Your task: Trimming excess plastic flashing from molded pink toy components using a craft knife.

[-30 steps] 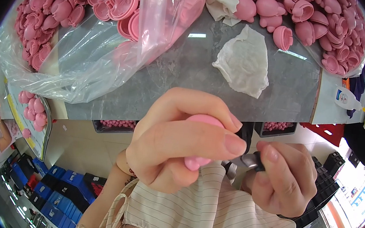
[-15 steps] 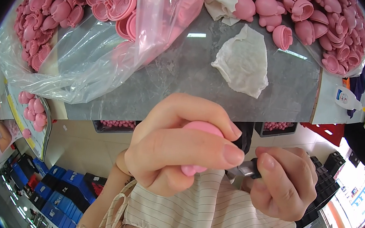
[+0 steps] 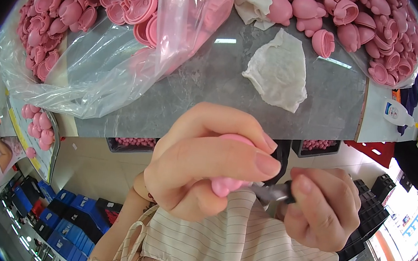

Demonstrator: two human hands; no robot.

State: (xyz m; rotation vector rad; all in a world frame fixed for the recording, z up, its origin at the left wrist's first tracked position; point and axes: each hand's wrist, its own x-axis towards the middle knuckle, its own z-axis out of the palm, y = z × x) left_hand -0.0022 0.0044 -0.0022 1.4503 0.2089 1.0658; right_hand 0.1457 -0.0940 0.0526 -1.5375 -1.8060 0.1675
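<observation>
We are pinching a small pink piece [image 3: 224, 185] between thumb and curled fingers of our left hand [image 3: 203, 160], before our striped garment [image 3: 198, 234], probably steadying it against the metal-bladed tool [image 3: 275, 192] our right hand [image 3: 323, 209] is gripping by its dark end; whether the blurred tip is touching, we cannot tell. Beyond the tabletop [image 3: 187, 92], a white bottle [image 3: 399, 114] is bearing a printed label.

I am curling my bare left hand [image 3: 200, 163], its thumb [image 3: 226, 160] pointing rightward, while my bare right hand [image 3: 323, 209] is pinching nearby, fingers [image 3: 341, 193] folded.
</observation>
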